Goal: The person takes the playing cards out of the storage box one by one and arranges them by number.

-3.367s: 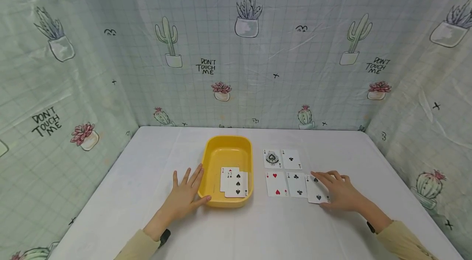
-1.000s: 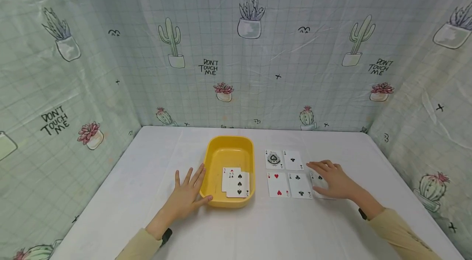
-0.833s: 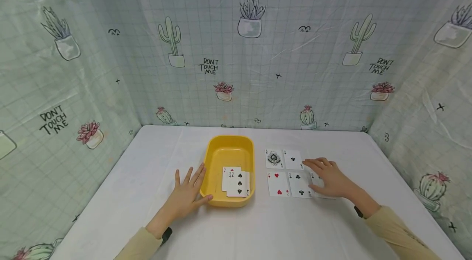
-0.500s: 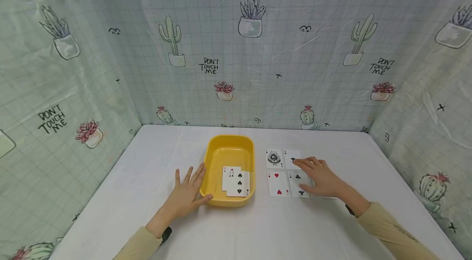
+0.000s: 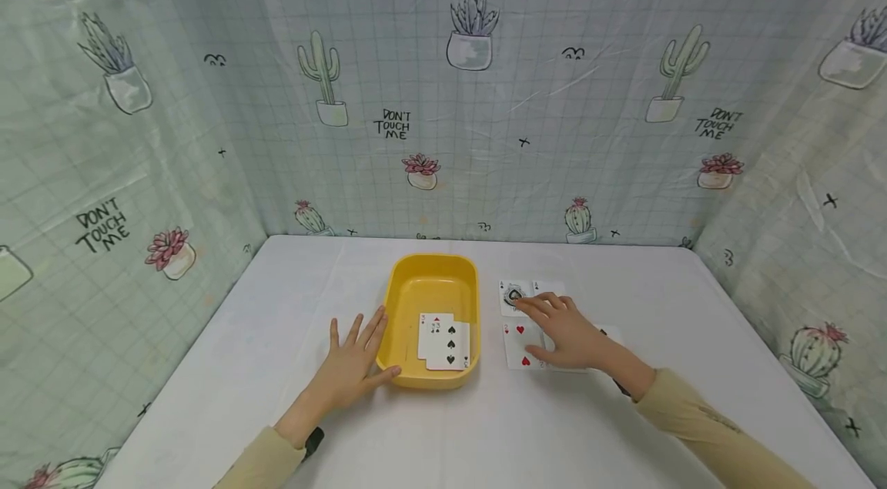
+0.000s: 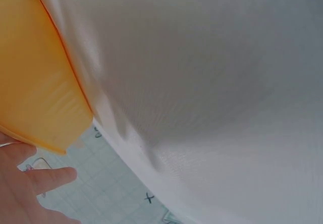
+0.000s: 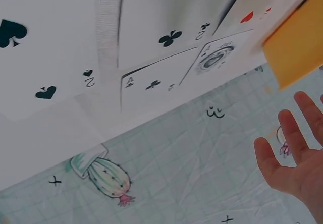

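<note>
My left hand [image 5: 346,366] lies with fingers spread against the left side of the yellow tub [image 5: 423,293]. Inside it, a three of spades [image 5: 446,354] overlaps other threes, one of them red. My right hand [image 5: 571,335] hovers over cards on the table, fingers stretched toward the left and holding nothing. Its fingertips overlap the ace of spades [image 5: 508,289] and the two of hearts [image 5: 514,346]. The right wrist view shows the ace of clubs [image 7: 151,85], two of clubs [image 7: 169,24] and two of spades [image 7: 45,90], which this hand mostly hides in the head view.
A white cloth covers the table [image 5: 443,443]. Patterned curtains [image 5: 596,135] with cactus drawings hang behind it and along both sides. The two rows of cards lie just right of the tub.
My right hand has let go of the two of spades, which now lies beside the two of clubs, and has moved left over the cards. My left hand stays at the tub.
</note>
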### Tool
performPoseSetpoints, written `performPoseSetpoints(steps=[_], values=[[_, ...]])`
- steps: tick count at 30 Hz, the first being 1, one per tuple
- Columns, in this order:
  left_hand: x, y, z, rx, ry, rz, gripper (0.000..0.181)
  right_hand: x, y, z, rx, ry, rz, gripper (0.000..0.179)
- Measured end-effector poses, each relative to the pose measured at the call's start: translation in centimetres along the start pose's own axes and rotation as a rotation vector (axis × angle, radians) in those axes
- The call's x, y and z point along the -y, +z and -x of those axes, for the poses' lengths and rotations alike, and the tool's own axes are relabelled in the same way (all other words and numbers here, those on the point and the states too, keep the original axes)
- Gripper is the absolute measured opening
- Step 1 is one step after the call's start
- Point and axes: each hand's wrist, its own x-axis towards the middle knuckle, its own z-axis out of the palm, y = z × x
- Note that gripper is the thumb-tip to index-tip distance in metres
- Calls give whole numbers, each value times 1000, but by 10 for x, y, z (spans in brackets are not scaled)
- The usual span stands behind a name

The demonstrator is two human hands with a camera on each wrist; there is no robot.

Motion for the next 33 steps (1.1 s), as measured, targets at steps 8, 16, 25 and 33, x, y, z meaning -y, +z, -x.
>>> performPoseSetpoints(steps=[8,16,25,33], values=[[-1,-1,1,6,-5,5,85,17,0,-18,21,-39,-29,64],[-1,-2,1,5,-2,-2,86,30,0,-37,52,-54,-50,63],[-3,-4,2,16,-18,8,86,42,4,-55,84,-59,-37,68],[-4,-4,2,20,-21,-2,86,54,7,-72,161,-65,-25,73]])
